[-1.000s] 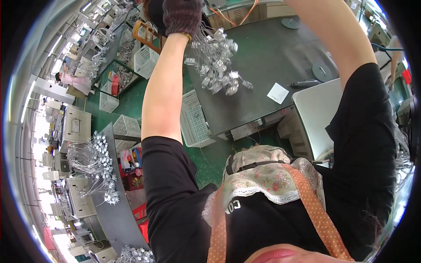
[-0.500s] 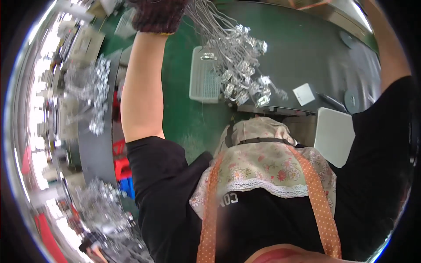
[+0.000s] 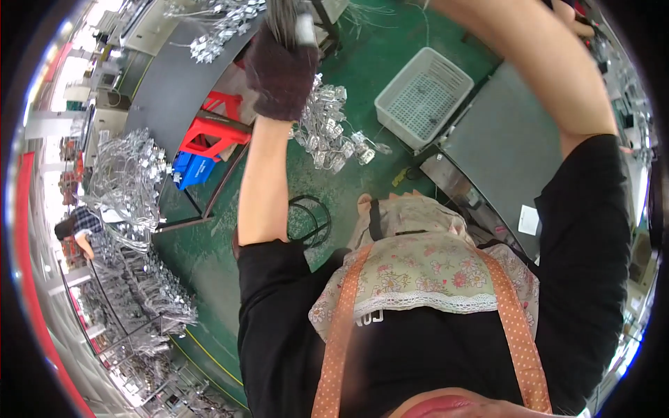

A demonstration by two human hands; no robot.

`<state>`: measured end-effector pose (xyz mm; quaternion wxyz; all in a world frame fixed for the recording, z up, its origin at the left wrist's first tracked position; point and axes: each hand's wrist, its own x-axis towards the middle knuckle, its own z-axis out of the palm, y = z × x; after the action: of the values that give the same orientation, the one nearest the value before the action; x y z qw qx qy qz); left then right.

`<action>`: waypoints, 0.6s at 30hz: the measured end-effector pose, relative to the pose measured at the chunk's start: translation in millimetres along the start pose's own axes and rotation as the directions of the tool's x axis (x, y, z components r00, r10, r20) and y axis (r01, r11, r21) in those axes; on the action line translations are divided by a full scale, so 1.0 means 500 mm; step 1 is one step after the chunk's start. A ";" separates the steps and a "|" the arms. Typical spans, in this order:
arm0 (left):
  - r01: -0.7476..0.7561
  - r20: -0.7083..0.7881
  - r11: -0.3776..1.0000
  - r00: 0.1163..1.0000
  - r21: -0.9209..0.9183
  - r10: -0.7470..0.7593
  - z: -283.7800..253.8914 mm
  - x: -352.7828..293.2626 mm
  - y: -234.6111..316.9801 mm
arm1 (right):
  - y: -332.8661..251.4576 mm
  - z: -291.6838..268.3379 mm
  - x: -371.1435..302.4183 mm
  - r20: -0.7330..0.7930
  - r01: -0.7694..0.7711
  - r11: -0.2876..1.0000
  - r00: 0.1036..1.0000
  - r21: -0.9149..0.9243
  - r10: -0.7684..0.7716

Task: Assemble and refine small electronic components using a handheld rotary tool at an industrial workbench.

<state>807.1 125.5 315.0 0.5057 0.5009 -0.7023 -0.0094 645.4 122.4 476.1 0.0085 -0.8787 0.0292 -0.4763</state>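
My left hand (image 3: 282,78), in a dark knitted glove, is closed round a bundle of thin grey cables (image 3: 281,22). The strands show above the glove at the top edge. A small white piece (image 3: 305,31) sits beside them; I cannot tell what it is. Clear and silvery connectors (image 3: 334,131) hang in a cluster next to my left wrist, over the green floor. My right forearm (image 3: 536,63) stretches up and leftward past the top edge, so the right hand is out of sight.
A white basket (image 3: 424,94) stands beside the grey table (image 3: 491,143) at right. At left are another dark table (image 3: 171,76), a red stool (image 3: 217,132), a blue crate (image 3: 193,169) and heaps of cables (image 3: 129,184). Another person (image 3: 82,226) is at far left.
My view has turned leftward. The cable bundle has swung away from the right-hand table and now hangs over the floor by the left table. My right forearm reaches further across the top.
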 end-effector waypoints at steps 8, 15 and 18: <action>0.256 -0.046 0.931 0.966 0.262 -0.253 0.003 -0.212 -0.349 | 0.112 0.448 -0.119 0.184 -0.649 0.657 0.751 0.382 0.634; 0.490 0.277 0.811 0.770 0.320 -0.575 0.031 -0.421 -0.575 | 0.093 0.607 -0.202 0.367 -0.696 0.523 0.711 0.492 0.600; 0.450 0.432 0.794 0.671 0.410 -0.603 0.005 -0.467 -0.605 | 0.087 0.706 -0.301 0.511 -0.884 0.329 0.462 0.332 0.725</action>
<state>1012.2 140.3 -6.9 0.1880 0.7231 -0.6331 -0.2021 857.2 83.1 155.7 0.5056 -0.7539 0.3233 -0.2673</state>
